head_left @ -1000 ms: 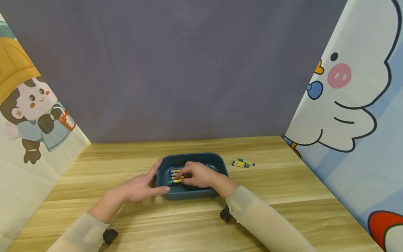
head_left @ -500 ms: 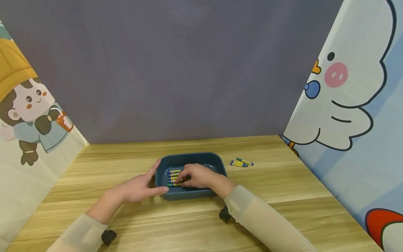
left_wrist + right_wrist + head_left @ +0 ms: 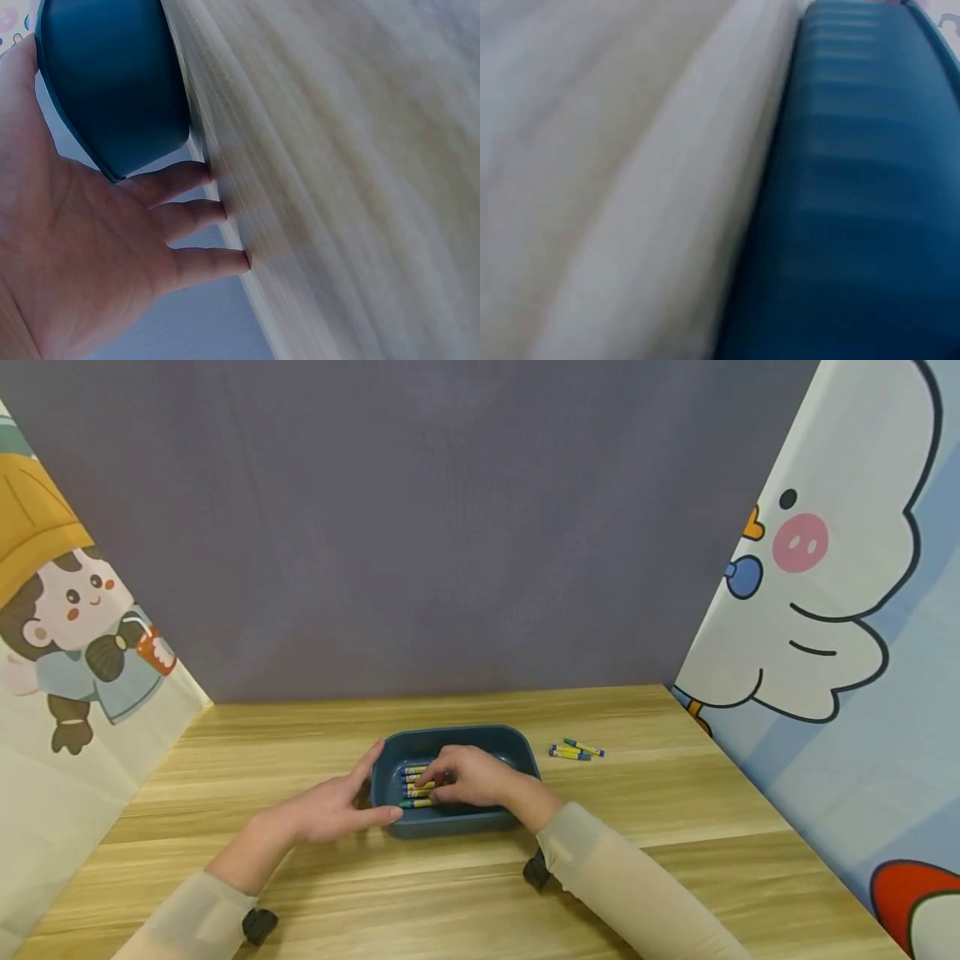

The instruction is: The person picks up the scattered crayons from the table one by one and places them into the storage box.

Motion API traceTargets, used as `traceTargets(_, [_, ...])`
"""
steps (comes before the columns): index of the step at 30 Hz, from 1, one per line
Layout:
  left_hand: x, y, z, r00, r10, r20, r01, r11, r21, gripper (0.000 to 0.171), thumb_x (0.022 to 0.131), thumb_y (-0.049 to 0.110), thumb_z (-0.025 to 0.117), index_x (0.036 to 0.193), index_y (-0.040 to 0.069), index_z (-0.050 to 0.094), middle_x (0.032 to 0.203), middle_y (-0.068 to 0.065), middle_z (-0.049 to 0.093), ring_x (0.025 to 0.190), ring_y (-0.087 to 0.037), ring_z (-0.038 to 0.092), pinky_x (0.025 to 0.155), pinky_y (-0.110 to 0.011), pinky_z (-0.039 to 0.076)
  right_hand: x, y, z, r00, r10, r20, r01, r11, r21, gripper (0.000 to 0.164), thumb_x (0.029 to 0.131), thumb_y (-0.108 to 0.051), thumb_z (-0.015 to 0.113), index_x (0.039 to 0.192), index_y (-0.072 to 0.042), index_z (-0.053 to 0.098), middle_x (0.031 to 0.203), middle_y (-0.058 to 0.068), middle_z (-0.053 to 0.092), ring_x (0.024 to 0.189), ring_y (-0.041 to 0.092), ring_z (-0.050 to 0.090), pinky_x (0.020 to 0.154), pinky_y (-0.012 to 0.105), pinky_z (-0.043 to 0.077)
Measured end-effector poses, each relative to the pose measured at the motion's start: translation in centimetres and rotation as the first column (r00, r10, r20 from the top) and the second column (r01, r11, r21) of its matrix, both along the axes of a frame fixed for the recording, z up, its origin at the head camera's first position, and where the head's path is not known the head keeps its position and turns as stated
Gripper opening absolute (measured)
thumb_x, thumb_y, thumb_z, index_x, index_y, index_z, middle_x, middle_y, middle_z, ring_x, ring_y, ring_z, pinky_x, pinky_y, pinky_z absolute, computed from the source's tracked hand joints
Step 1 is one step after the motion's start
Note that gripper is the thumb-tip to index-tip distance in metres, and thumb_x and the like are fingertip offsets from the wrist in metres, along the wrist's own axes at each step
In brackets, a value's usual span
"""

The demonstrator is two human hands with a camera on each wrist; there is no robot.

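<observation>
A dark blue box [image 3: 465,828] stands on the wooden table, shown in the head view. Inside its left part, several yellow-and-blue crayons [image 3: 415,779] lie side by side in a row. At the near end of that row is a crayon with a green tip [image 3: 417,803]. My right hand [image 3: 476,777] reaches into the box, its fingertips over the crayons' right ends and partly hiding them. My left hand [image 3: 333,810] rests at the box's left end, thumb and forefinger spread along the rim. In the left wrist view its other fingers [image 3: 199,216] extend straight to the tabletop.
Right of the box, a few more crayons [image 3: 573,752] lie on the table [image 3: 660,827]. A grey-purple backdrop [image 3: 450,543] rises behind, with cartoon-printed panels on both sides. The right wrist view shows only the box's side wall [image 3: 862,217] and blurred tabletop.
The green-tipped crayon has been set down at the near end of the row, and my right fingers have come up off it slightly. The left hand stays by the box.
</observation>
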State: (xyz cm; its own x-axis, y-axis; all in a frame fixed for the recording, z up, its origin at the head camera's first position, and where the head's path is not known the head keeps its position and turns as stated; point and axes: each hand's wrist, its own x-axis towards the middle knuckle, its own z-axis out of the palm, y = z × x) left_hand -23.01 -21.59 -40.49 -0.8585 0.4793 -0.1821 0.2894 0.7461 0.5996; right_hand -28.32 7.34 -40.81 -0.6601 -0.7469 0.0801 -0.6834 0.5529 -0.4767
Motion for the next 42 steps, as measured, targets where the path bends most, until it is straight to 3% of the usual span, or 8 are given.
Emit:
traceTargets(6, [0.1, 0.0, -0.2, 1.000, 0.005, 0.009, -0.005, 1.000, 0.015, 0.119, 0.102, 0.069, 0.066, 0.177, 0.023, -0.015, 0.167, -0.030, 0.048, 0.146, -0.045, 0.058, 0.119, -0.065, 0.046, -0.6, 2.6, 1.3, 0.996, -0.069, 0.052, 0.077, 0.986, -0.149, 0.026, 0.107, -0.022, 0.076, 0.132, -0.018, 0.081, 0.119, 0.002, 0.074, 0.084, 0.006, 0.060, 0.076, 0.026, 0.054])
traceTargets(12, [0.0, 0.0, -0.2, 1.000, 0.012, -0.026, -0.012, 1.000, -0.001, 0.120, 0.101, 0.070, 0.066, 0.177, 0.024, -0.014, 0.166, -0.036, 0.044, 0.149, -0.051, 0.053, 0.123, -0.066, 0.041, -1.3, 7.5, 3.0, 0.979, -0.172, 0.110, 0.196, 0.942, -0.274, 0.027, 0.105, -0.019, 0.076, 0.131, -0.012, 0.081, 0.114, 0.007, 0.074, 0.070, 0.011, 0.054, 0.063, 0.027, 0.048])
traceTargets(20, [0.0, 0.1, -0.2, 0.999, 0.012, -0.047, -0.012, 1.000, -0.010, 0.119, 0.101, 0.070, 0.066, 0.177, 0.025, -0.013, 0.166, -0.040, 0.041, 0.151, -0.054, 0.049, 0.125, -0.067, 0.039, -2.5, 15.9, 2.2, 0.939, -0.306, 0.155, 0.337, 0.907, -0.252, 0.030, 0.106, -0.018, 0.074, 0.134, -0.010, 0.078, 0.116, 0.013, 0.074, 0.058, 0.010, 0.048, 0.053, 0.026, 0.043])
traceTargets(23, [0.0, 0.1, -0.2, 0.999, 0.010, -0.048, -0.011, 1.000, -0.010, 0.119, 0.101, 0.070, 0.066, 0.177, 0.024, -0.013, 0.165, -0.041, 0.042, 0.150, -0.054, 0.050, 0.125, -0.067, 0.039, -3.0, 18.8, 1.3, 0.932, -0.327, 0.157, 0.355, 0.912, -0.208, 0.032, 0.106, -0.016, 0.073, 0.137, -0.009, 0.077, 0.122, 0.018, 0.074, 0.068, 0.013, 0.055, 0.058, 0.028, 0.046])
traceTargets(26, [0.1, 0.2, -0.2, 0.999, 0.012, -0.040, -0.012, 1.000, -0.011, 0.120, 0.101, 0.070, 0.066, 0.177, 0.025, -0.014, 0.165, -0.041, 0.041, 0.150, -0.055, 0.050, 0.124, -0.067, 0.039, -3.4, 21.2, 0.4, 0.925, -0.354, 0.142, 0.372, 0.918, -0.139, 0.034, 0.107, -0.015, 0.071, 0.141, -0.009, 0.075, 0.130, 0.018, 0.073, 0.092, 0.019, 0.065, 0.070, 0.031, 0.051])
traceTargets(30, [0.1, 0.2, -0.2, 1.000, 0.015, -0.025, -0.015, 1.000, -0.013, 0.120, 0.101, 0.070, 0.066, 0.177, 0.025, -0.015, 0.166, -0.041, 0.041, 0.150, -0.054, 0.051, 0.123, -0.067, 0.040, -3.7, 23.3, -0.3, 0.918, -0.381, 0.114, 0.390, 0.917, -0.076, 0.036, 0.106, -0.013, 0.073, 0.141, -0.012, 0.075, 0.137, 0.015, 0.073, 0.117, 0.029, 0.066, 0.082, 0.034, 0.053])
traceTargets(37, [0.0, 0.2, -0.3, 0.999, 0.016, -0.029, -0.016, 1.000, -0.018, 0.120, 0.101, 0.070, 0.066, 0.177, 0.024, -0.014, 0.165, -0.041, 0.042, 0.149, -0.054, 0.052, 0.123, -0.067, 0.041, -4.1, 25.0, -0.9, 0.916, -0.388, 0.098, 0.394, 0.918, -0.048, 0.038, 0.102, -0.006, 0.073, 0.140, -0.010, 0.076, 0.138, 0.019, 0.073, 0.123, 0.038, 0.067, 0.094, 0.049, 0.059])
traceTargets(42, [0.0, 0.2, -0.3, 1.000, 0.021, -0.021, -0.021, 0.999, -0.025, 0.120, 0.101, 0.071, 0.066, 0.177, 0.024, -0.014, 0.166, -0.037, 0.044, 0.148, -0.052, 0.054, 0.122, -0.067, 0.042, -4.3, 25.4, -1.4, 0.895, -0.414, 0.163, 0.422, 0.907, -0.012, 0.039, 0.104, -0.011, 0.073, 0.143, -0.011, 0.074, 0.140, 0.021, 0.071, 0.128, 0.041, 0.066, 0.104, 0.060, 0.057])
